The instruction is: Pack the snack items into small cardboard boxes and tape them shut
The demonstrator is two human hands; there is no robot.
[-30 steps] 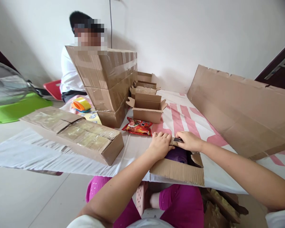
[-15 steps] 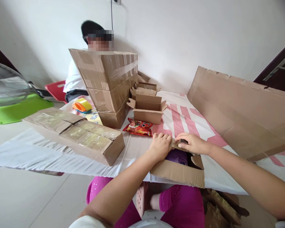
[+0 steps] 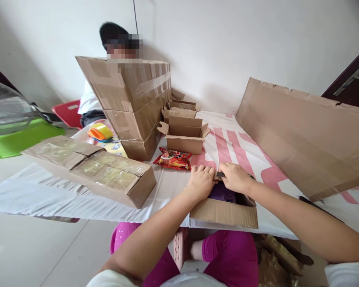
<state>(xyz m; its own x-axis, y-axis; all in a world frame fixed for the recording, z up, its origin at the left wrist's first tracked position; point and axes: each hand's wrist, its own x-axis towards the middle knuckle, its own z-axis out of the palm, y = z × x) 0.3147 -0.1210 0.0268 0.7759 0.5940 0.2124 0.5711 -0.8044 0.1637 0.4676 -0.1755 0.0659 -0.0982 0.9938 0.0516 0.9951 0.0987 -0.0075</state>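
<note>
An open cardboard box lies at the table's front edge, with a purple item inside it. My left hand has its fingers curled over the box's far-side flap. Close beside it, my right hand is closed on the same flap. A small dark patch or piece shows between the two hands; I cannot make out what it is. Just beyond my left hand lies a red snack packet, in front of an open empty small carton.
Taped boxes are stacked at the left centre, with a person behind them. A long taped box lies left; orange and yellow bands sit behind it. A large cardboard sheet stands right. Cardboard scraps lie below.
My right hand has moved slightly left and closed its fingers on the flap, nearer my left hand. My left hand stays on the flap. The view has shifted slightly.
</note>
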